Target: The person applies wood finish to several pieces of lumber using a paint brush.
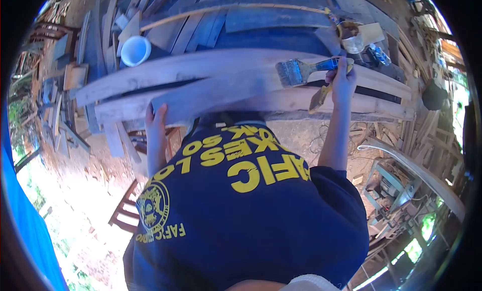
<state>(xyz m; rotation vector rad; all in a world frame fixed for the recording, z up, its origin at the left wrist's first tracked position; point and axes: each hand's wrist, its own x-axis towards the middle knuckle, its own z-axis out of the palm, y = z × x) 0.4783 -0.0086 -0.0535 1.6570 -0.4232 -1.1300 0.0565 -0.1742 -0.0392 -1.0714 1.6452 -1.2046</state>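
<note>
My left hand (156,116) is closed round the near left end of a wooden board (211,94), thumb on its upper face. That board slants across other long planks, and its far part is blurred. Up at the right, my right hand (342,79) grips a wide paintbrush (293,72) by its blue handle, bristles pointing left over the boards. A second brush (319,99) with a yellowish handle hangs down from the same hand. Beneath lie a long curved plank (120,84) and another plank (120,109) with a dark gap between them.
On the bench's far side stand a white bucket (135,51) and an open container (352,42). A thin wooden strip (231,8) lies among loose boards. A blue-green machine (389,183) is at the lower right, and a wooden chair (125,210) at the lower left.
</note>
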